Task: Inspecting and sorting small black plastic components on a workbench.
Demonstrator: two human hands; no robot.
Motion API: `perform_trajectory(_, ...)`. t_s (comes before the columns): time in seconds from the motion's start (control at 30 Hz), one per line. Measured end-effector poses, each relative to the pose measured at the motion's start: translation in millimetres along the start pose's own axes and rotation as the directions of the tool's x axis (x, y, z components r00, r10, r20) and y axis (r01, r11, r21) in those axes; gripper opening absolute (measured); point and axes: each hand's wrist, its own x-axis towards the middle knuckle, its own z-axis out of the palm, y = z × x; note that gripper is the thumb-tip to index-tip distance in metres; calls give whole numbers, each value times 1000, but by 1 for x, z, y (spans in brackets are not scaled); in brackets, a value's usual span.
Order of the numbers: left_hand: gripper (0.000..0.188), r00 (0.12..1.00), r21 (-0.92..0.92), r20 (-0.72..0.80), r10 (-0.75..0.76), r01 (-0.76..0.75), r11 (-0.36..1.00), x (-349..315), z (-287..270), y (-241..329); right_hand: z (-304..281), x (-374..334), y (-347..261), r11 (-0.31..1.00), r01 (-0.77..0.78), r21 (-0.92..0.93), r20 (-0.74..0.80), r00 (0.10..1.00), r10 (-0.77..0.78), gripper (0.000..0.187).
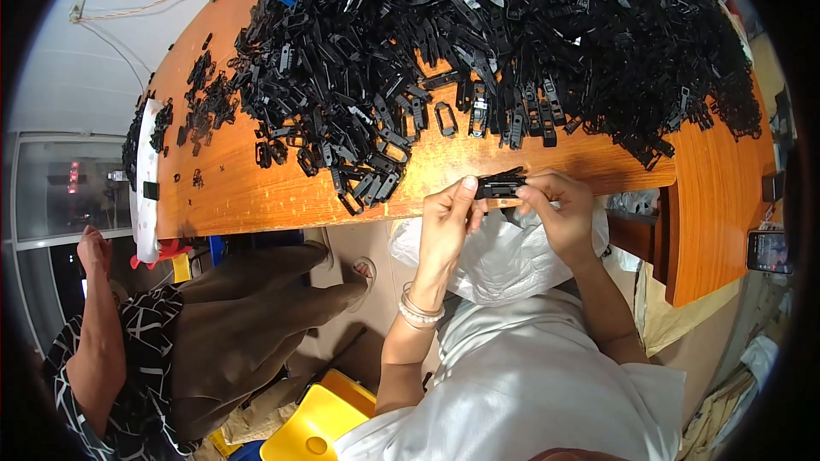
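Between my two hands, just over the table's front edge, is a slim black plastic part (500, 185) with a thin lengthwise piece along its top. The thumb and fingers of my left hand (451, 212) pinch its left end. My right hand (559, 209) grips the right end, fingers curled behind it. A large heap of similar black plastic parts (359, 77) spreads over the wooden table (453, 162) beyond my hands; some are open frames, others narrow strips. The fingertips hide both ends of the held part.
A white plastic bag (504, 260) hangs below the table edge by my lap. To the left sits another person (256, 316) in brown trousers, one hand (94, 249) raised near the table. A yellow stool (316, 423) stands at lower left. At the right edge is a phone (769, 252).
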Motion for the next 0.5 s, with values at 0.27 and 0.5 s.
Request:
perform_trajectory(0.27, 9, 985, -16, 86, 147, -146, 989, 1, 17, 5, -2, -2, 16, 991, -24, 130, 58, 998, 17, 17)
perform_trajectory(0.5, 22, 938, 77, 337, 79, -111, 991, 18, 5, 23, 0, -1, 16, 956, -169, 240, 42, 986, 164, 11)
